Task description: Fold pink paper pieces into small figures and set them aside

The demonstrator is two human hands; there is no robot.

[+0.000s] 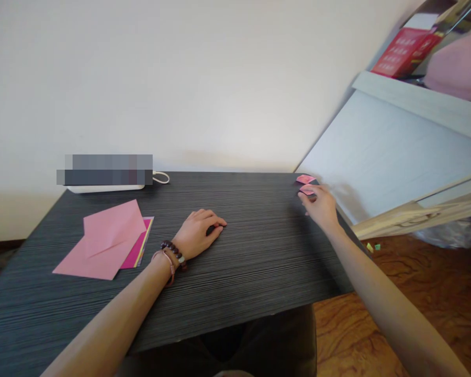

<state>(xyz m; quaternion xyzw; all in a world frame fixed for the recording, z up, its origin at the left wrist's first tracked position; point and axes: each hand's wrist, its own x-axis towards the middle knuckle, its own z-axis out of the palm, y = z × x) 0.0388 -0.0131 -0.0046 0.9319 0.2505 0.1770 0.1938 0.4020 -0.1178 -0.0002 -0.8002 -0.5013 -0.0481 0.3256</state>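
Observation:
My left hand [198, 234] rests on the dark table with its fingers loosely bent and thumb apart from them, holding nothing. A beaded bracelet [172, 249] circles that wrist. At the far right corner, my right hand [321, 208] has its fingertips at a small folded pink paper piece [307, 189], with the fingers curled around its near edge and partly hiding it. Just behind lies a second folded pink paper piece [305, 179]. Left of my left hand, pink paper sheets [105, 235] overlap on top of a magenta sheet [134, 255] and other coloured edges.
A white device [105, 188] with a blurred-out top and a white cable [161, 177] stands at the table's back left. The dark wood-grain table [251, 262] meets a wall behind. At right is a pale cabinet panel [408, 152]; small paper scraps [370, 247] lie beyond the table's right edge.

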